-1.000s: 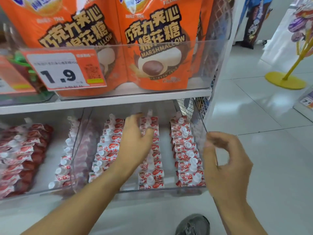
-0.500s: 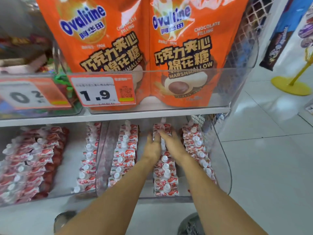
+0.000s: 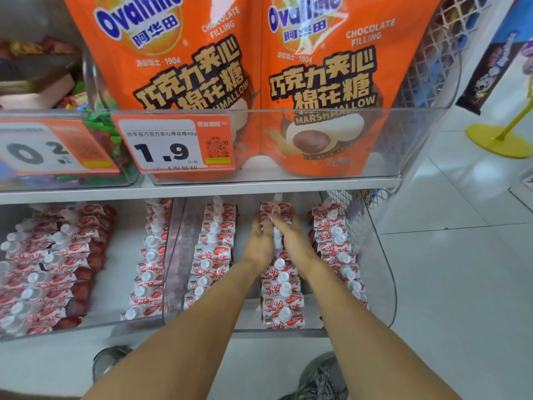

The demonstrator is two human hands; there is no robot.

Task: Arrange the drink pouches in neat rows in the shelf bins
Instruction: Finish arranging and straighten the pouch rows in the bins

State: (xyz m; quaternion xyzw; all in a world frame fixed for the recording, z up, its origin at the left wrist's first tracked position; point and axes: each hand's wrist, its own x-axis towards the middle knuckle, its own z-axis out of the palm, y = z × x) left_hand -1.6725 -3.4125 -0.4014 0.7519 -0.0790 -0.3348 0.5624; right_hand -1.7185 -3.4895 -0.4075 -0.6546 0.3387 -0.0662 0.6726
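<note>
Two orange marshmallow bags, two price tags, three pouch rows in the right bin

Both my forearms reach forward, converging. My left hand and right hand lie side by side, palms down. My fingers stretch ahead, tips nearly meeting.

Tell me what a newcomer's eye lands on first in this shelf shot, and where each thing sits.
First come the two big orange marshmallow bags in the upper clear bin, above the 1.9 price tag. Below, the left hand and right hand press together on the middle row of pouches in the lower right bin.
</note>
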